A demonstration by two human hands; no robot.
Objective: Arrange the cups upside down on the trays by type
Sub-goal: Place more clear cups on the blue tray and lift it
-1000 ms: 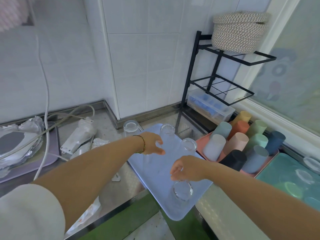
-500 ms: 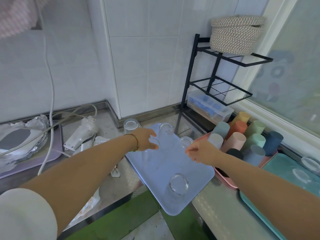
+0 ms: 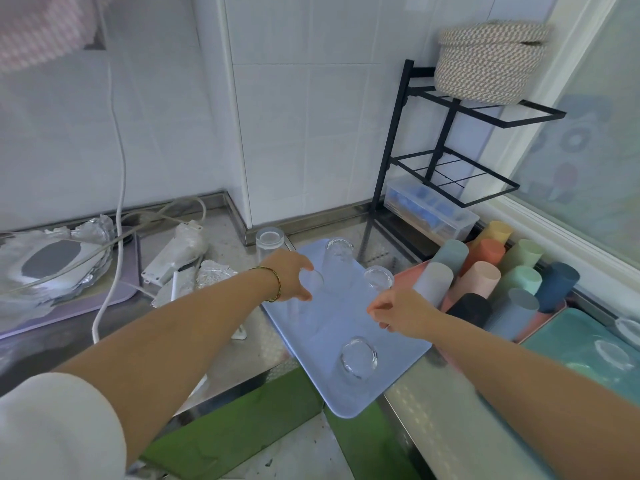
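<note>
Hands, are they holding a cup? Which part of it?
The left hand grips an upside-down clear glass round its upturned base. The right hand holds nothing.

The middle of the blue tray (image 3: 332, 327) is bare and open from above. 4 glasses ring it: 1 far (image 3: 337, 252), 1 right (image 3: 379, 277), 1 near (image 3: 358, 358), and 1 left (image 3: 314, 283) held by the left grip (image 3: 287, 276). On the right, packed cups (image 3: 478, 277) fill the pink tray (image 3: 410, 273). A black rack (image 3: 391, 150) blocks the far corner. Cables (image 3: 119, 202) and foil (image 3: 214, 271) clutter the left worktop (image 3: 225, 344).

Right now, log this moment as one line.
left hand: grips clear glass | right hand: empty, over blue tray | other glasses: upside down on tray
</note>
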